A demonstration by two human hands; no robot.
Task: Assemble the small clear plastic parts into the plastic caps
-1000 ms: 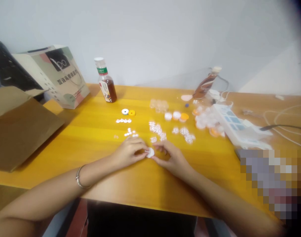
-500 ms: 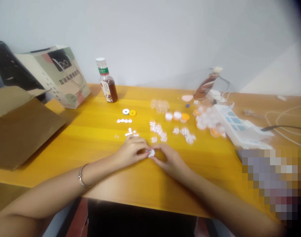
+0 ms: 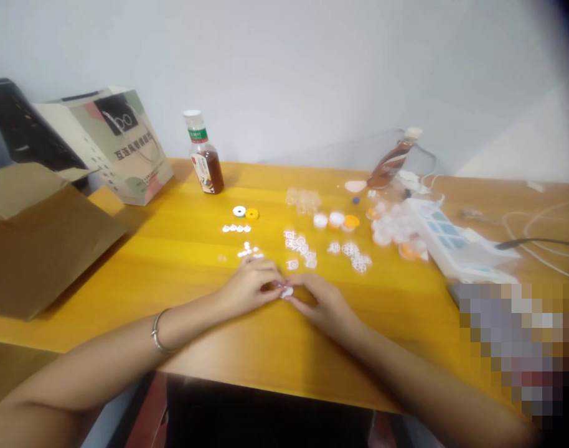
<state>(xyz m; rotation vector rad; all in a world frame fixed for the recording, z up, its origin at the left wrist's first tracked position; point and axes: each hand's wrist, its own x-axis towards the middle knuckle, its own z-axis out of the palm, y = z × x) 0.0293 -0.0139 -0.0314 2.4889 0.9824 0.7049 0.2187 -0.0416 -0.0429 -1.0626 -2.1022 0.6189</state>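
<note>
A small white round piece (image 3: 287,292) is pinched between the fingertips of both hands, just above or on the table; its exact kind is too small to make out. My left hand (image 3: 255,283), a bangle on its wrist, holds the piece's left side with thumb and forefinger closed. From the right, my right hand (image 3: 322,303) grips it the same way. Just beyond the left hand lie several small white discs (image 3: 247,250) and a row of white pieces (image 3: 236,228). Past the fingertips are white cut-out pieces with reddish patterns (image 3: 299,244), and more patterned pieces (image 3: 352,251) to their right.
A white ring and a yellow ring (image 3: 251,214) sit farther back, near a drink bottle (image 3: 205,162). White and orange lids (image 3: 336,219) and a clear plastic heap (image 3: 390,225) lie right. A cardboard box (image 3: 42,249) and paper bag (image 3: 130,149) stand left; another bottle (image 3: 391,163) leans at right.
The white piece looks slightly tilted between the fingertips compared with before. Both hands keep nearly the same place, and the whole view has shifted very slightly.
</note>
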